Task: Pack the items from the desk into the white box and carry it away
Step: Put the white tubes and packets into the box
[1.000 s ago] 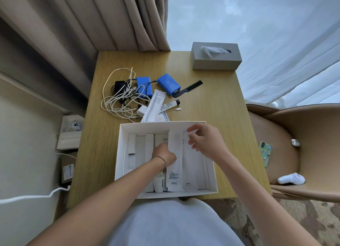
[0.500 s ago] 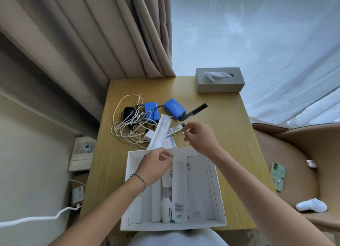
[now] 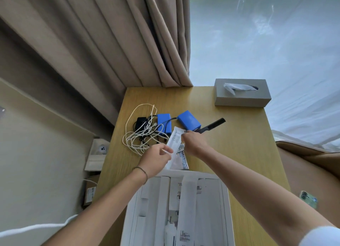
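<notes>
Matt wood-grain desk [image 3: 239, 154], white cardboard box [image 3: 225, 199], 2 smooth blue plastic packs [image 3: 188, 120], grey fabric-look tissue box [image 3: 242, 98]

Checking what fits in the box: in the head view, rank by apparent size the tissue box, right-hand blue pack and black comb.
1. Tissue box, clearly largest.
2. Blue pack and comb: unsure; the comb looks longer but thinner, and the right hand hides one end.

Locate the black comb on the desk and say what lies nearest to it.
In the head view the black comb lies on the wooden desk, right of centre, its near end beside the right hand and against a blue pack, with the grey tissue box beyond.
</notes>
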The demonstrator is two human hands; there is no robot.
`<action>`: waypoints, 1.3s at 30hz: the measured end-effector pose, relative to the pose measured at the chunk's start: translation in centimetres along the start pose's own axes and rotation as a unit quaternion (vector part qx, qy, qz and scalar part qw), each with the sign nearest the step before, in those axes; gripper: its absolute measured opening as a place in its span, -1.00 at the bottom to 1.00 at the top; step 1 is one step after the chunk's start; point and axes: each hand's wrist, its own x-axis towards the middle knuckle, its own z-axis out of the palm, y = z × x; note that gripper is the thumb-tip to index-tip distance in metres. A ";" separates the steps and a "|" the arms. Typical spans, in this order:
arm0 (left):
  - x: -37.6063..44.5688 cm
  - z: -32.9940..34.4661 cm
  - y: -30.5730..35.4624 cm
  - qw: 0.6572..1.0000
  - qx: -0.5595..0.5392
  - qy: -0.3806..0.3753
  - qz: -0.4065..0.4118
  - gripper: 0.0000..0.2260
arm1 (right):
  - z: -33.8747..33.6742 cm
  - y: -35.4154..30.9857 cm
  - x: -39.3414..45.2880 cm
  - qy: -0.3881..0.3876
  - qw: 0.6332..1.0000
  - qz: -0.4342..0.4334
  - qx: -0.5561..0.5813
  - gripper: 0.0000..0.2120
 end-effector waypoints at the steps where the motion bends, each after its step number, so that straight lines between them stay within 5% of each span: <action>1: 0.4 0.1 -0.3 1.000 0.005 0.004 -0.005 -0.86 | 0.3 0.1 0.3 -0.005 1.000 -0.010 -0.015 -0.75; 11: 3.8 1.5 -2.6 0.997 0.047 0.027 -0.048 -0.84 | 1.0 1.6 1.2 -0.020 0.976 -0.109 -0.189 -0.86; 16: 6.1 2.4 -2.6 0.991 0.104 0.054 -0.057 -0.85 | -1.9 3.1 -0.2 -0.035 0.976 -0.080 -0.199 -0.86; 21: 8.7 3.6 -2.5 0.969 0.229 0.087 -0.041 -0.77 | -4.0 6.2 -2.1 -0.033 0.997 0.047 0.053 -0.92; 26: 10.4 5.2 -2.7 0.937 0.333 0.103 -0.025 -0.68 | -4.8 7.3 -4.6 -0.037 0.938 0.094 0.332 -0.92; 30: 11.2 6.0 -2.8 0.927 0.359 0.106 -0.024 -0.54 | -4.7 7.1 -6.5 -0.044 0.886 0.124 0.445 -0.90; 35: 11.7 6.1 -2.7 0.957 0.269 0.106 -0.027 -0.45 | -5.0 6.3 -8.2 -0.056 0.852 0.139 0.502 -0.83; 39: 11.1 5.2 -2.3 0.969 0.219 0.115 0.003 -0.80 | -5.5 5.1 -9.6 -0.044 0.841 0.127 0.524 -0.89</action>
